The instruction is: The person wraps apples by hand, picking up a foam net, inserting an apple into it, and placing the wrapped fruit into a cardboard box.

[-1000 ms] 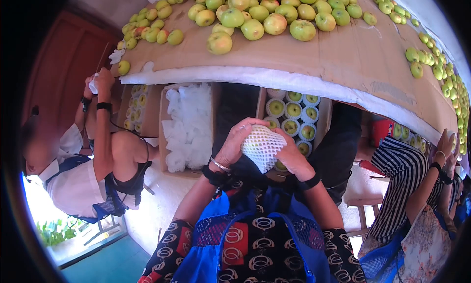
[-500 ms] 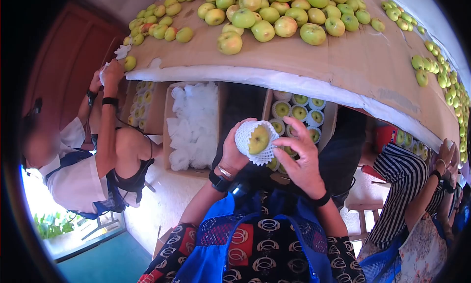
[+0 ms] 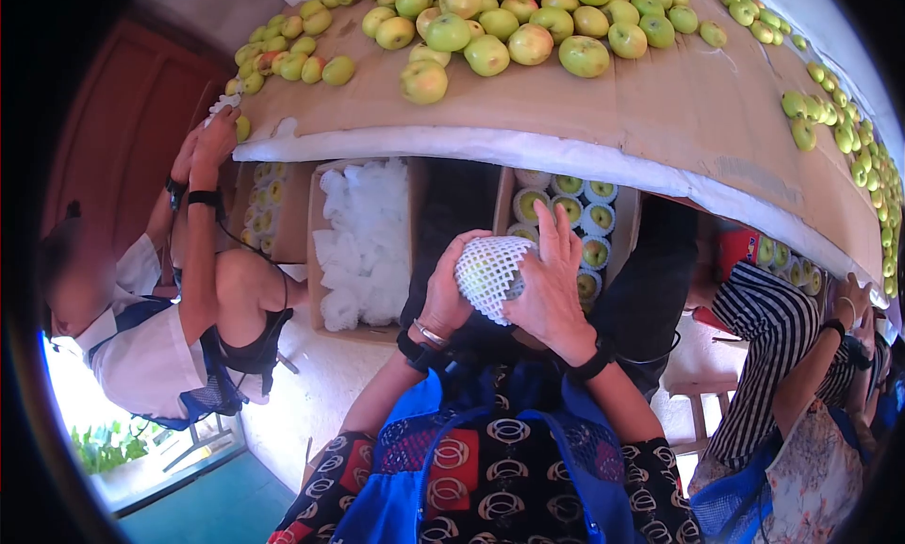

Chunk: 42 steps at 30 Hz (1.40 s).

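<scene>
The person is at the wrapping step: both hands are closed around one apple sheathed in a white foam net sleeve point(image 3: 490, 272), held at the centre of the view above the blue apron point(image 3: 490, 469). The left hand point(image 3: 445, 294) cups the sleeve from the 9 o'clock side, fingers curled on it; the right hand point(image 3: 547, 294) presses flat against its 3 o'clock side, fingers spread upward. The fruit itself is nearly all hidden under the mesh.

As a judgement, the sleeve seems almost fully pulled over, so the next move calls for smoothing the net shut and setting the fruit into a free spot in the packing box point(image 3: 611, 252) just beyond the hands at 1 o'clock.

Counts: one sleeved apple in hand; about eight sleeved apples visible in that box, some hidden by the hands; one carton of loose foam sleeves point(image 3: 363, 238) at 10 o'clock; another box of wrapped fruit point(image 3: 264, 200) farther left. Loose green apples point(image 3: 528, 25) cover the cardboard-topped table point(image 3: 679, 110) at 12 o'clock, too many to count. Two co-workers are in view: one at 9 o'clock reaching to the table edge point(image 3: 212, 139), one in a striped top point(image 3: 768, 327) at 4 o'clock.
</scene>
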Tool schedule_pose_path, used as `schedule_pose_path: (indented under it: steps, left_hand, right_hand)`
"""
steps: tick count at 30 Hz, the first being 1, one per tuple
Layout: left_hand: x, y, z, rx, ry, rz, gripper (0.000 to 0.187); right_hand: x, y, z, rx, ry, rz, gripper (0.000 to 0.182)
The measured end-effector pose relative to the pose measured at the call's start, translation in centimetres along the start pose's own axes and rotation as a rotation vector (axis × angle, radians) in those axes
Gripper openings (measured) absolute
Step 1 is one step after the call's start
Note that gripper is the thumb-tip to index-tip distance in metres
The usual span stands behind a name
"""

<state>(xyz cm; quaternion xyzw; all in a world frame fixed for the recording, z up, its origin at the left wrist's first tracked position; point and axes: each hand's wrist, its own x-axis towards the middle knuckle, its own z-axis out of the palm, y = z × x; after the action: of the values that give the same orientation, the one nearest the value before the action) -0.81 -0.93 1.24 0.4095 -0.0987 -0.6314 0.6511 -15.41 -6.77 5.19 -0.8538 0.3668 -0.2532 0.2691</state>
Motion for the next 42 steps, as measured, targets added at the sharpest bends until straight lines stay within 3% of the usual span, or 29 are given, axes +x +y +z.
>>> schedule_pose_path:
  steps: [7, 9, 11, 13, 16, 19, 23, 25, 28, 38, 42]
  left_hand:
    - [0.5, -1.0, -1.5, -0.073, 0.006, -0.014, 0.028]
    - [0.5, -1.7, -2.3, 0.31, 0.05, 0.102, 0.029]
    - [0.9, -1.9, -2.9, 0.34, 0.074, 0.136, 0.033]
    - [0.8, -2.0, -2.9, 0.446, 0.165, 0.219, 0.039]
    - [0.8, -1.7, -2.9, 0.515, 0.169, 0.274, 0.034]
    - [1.1, -1.8, -4.0, 0.516, 0.059, 0.191, 0.027]
    - [0.5, -1.6, -2.7, 0.461, 0.092, 0.182, 0.025]
    - [0.1, -0.8, -1.4, 0.0, 0.077, 0.035, 0.031]
    - [0.0, -0.6, -0.6, -0.04, 0.131, 0.009, 0.033]
    - [0.3, -1.5, -0.9, 0.147, 0.123, 0.119, 0.025]
    - [0.0, -1.5, -0.7, 0.287, 0.142, 0.116, 0.026]
  right_hand:
    - [0.1, -0.2, 0.3, -0.062, -0.091, 0.032, 0.053]
    - [-0.1, 0.0, 0.5, -0.02, -0.072, 0.03, 0.051]
    - [-0.2, 0.2, 0.4, 0.025, -0.061, 0.034, 0.05]
    - [-0.3, 0.9, 0.0, 0.269, -0.046, 0.009, 0.044]
    - [-0.9, 2.0, 0.8, 0.424, -0.008, -0.005, 0.041]
    - [-0.9, 1.9, 1.4, 0.552, 0.007, 0.005, 0.041]
    - [-0.9, 1.3, 1.5, 0.538, -0.003, -0.004, 0.045]
    - [-0.9, 1.4, 1.7, 0.571, -0.006, 0.016, 0.052]
    - [-0.9, 1.7, 2.0, 0.548, -0.021, 0.019, 0.056]
    - [-0.7, 1.8, 2.3, 0.589, -0.042, 0.012, 0.057]
    - [-0.5, 1.4, 2.5, 0.451, -0.043, 0.018, 0.058]
